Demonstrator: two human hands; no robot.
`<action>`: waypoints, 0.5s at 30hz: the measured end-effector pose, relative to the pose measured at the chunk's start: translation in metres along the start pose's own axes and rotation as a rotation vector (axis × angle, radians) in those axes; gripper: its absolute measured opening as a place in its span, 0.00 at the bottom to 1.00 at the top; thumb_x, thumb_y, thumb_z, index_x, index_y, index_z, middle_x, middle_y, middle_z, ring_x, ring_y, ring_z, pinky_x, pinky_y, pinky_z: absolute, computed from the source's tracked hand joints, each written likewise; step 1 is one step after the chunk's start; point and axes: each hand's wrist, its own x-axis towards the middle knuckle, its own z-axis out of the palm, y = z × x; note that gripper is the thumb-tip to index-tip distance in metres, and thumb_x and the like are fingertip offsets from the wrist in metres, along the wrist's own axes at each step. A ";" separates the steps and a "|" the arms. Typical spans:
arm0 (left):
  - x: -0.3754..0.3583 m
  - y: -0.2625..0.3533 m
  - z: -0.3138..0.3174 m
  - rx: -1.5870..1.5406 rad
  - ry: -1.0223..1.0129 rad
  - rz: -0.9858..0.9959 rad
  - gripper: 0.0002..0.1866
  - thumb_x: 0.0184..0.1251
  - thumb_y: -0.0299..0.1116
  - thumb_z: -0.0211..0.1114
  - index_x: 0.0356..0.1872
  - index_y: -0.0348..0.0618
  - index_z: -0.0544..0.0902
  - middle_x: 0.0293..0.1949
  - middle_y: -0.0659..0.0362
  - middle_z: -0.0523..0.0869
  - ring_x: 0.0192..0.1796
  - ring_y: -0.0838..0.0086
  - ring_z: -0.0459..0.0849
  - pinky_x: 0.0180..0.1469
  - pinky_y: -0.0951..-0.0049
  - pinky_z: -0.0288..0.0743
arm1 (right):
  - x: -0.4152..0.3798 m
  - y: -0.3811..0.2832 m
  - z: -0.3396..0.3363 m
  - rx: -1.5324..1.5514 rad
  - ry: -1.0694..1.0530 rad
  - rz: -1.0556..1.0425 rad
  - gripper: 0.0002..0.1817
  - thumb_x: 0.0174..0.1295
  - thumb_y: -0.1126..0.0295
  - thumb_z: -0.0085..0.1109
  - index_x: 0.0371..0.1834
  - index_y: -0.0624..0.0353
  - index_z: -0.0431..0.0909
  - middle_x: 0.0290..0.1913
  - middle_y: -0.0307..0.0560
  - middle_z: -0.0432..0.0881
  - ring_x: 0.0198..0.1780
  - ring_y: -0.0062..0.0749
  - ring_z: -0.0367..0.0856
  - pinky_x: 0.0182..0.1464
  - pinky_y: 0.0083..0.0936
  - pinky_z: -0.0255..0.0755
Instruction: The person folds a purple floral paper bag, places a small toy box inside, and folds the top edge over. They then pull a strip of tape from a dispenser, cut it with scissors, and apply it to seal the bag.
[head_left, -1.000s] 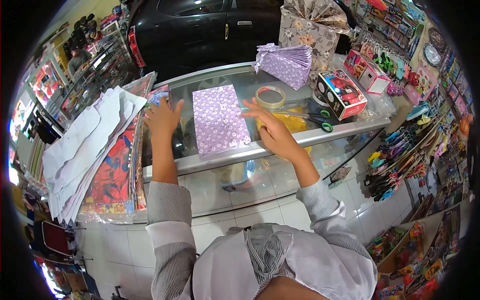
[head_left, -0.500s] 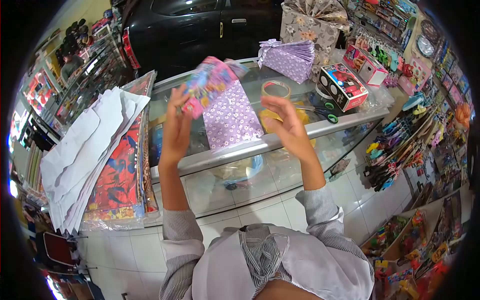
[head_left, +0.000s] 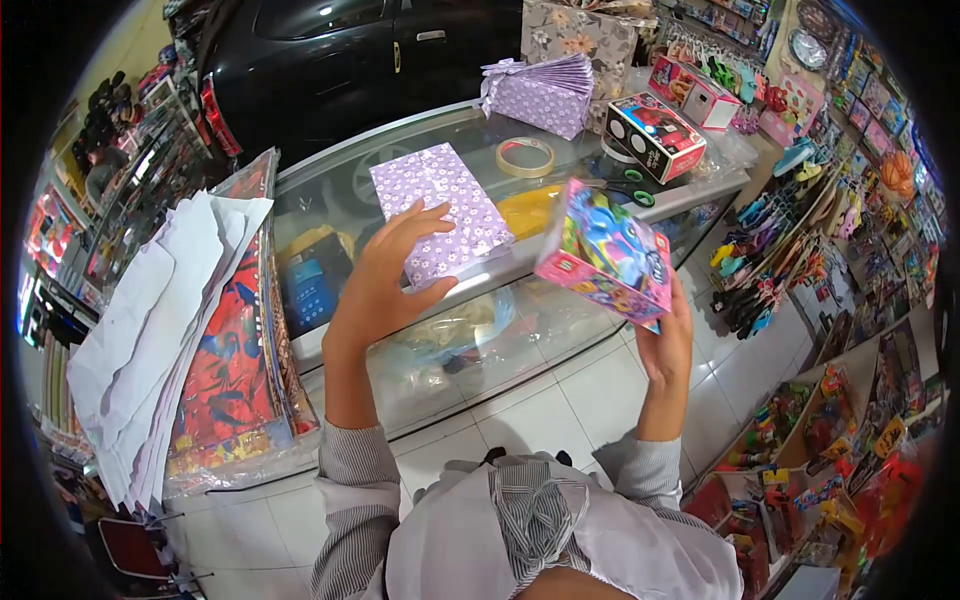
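My right hand [head_left: 668, 345] grips a colourful pink-edged box [head_left: 610, 250] by its lower right end, over the front edge of the glass counter. My left hand [head_left: 395, 275] has its fingers apart above the lower left part of a flat purple piece with white flowers [head_left: 445, 205]; whether it touches it is unclear. A tape roll [head_left: 525, 157] lies on the counter behind that piece. Green-handled scissors [head_left: 634, 186] lie to its right, partly behind the box.
Torn white paper sheets [head_left: 150, 290] cover wrapped goods on the left. A pleated purple bag [head_left: 545, 95], a tall floral bag [head_left: 575, 45] and a black-and-red box [head_left: 655, 137] stand at the back right. A black car [head_left: 330, 70] is beyond the glass counter [head_left: 325, 180].
The colourful box has moved from beside my left hand, over the purple piece, to my right hand at the right. My left hand has moved slightly right and down.
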 end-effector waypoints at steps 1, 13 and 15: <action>0.002 -0.004 -0.001 0.089 0.002 0.021 0.22 0.50 0.27 0.68 0.49 0.46 0.76 0.58 0.55 0.76 0.66 0.58 0.65 0.66 0.62 0.57 | -0.007 -0.002 -0.007 -0.005 0.051 -0.011 0.24 0.64 0.76 0.47 0.65 0.64 0.59 0.59 0.49 0.71 0.57 0.32 0.74 0.56 0.29 0.72; 0.023 -0.004 0.013 0.202 0.194 0.057 0.06 0.52 0.28 0.66 0.32 0.41 0.85 0.31 0.56 0.86 0.30 0.66 0.85 0.35 0.74 0.77 | -0.028 0.025 0.028 -0.022 -0.073 0.167 0.24 0.63 0.76 0.52 0.63 0.62 0.61 0.54 0.47 0.76 0.51 0.28 0.78 0.52 0.26 0.74; 0.025 0.002 0.012 0.171 0.203 0.037 0.06 0.53 0.28 0.66 0.33 0.41 0.85 0.32 0.56 0.86 0.30 0.67 0.85 0.34 0.76 0.76 | -0.020 0.031 0.039 -0.018 -0.105 0.243 0.24 0.63 0.79 0.50 0.63 0.61 0.59 0.52 0.47 0.77 0.49 0.27 0.78 0.49 0.22 0.75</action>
